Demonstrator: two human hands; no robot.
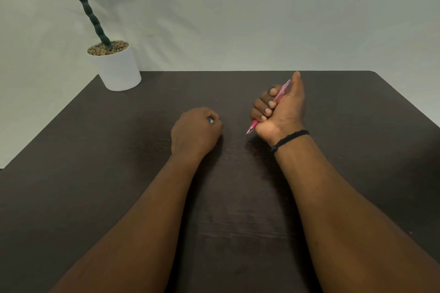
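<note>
**Head view: a pen in your right grip, a teal piece in your left**

Your right grip (278, 109) is turned palm-up, just right of the bench's centre at about 1 o'clock. Its fingers are curled tightly round a translucent pink plastic pen (282, 90), and the thumb stands straight up past the pen's far end. The pen runs slantwise through the fist. Its pointed tip sticks out below the heel of the hand towards 8 o'clock, clear of the bench surface as far as you can see. A black cord bracelet (290, 138) circles that wrist.

Your left grip (195, 131) lies knuckles-up on the dark brown wooden bench (95, 150) at about 11 o'clock from centre, near the right one but not touching it. Its fingers are curled in on a small teal object (211, 121). Only a sliver shows at the fingertips, too little to tell what it is.

At the bench's far left corner, about 10 o'clock, stands a white cylindrical pot (120, 71) topped with pebbles. It holds a green leafy plant (91, 16) on a leaning stem.
</note>
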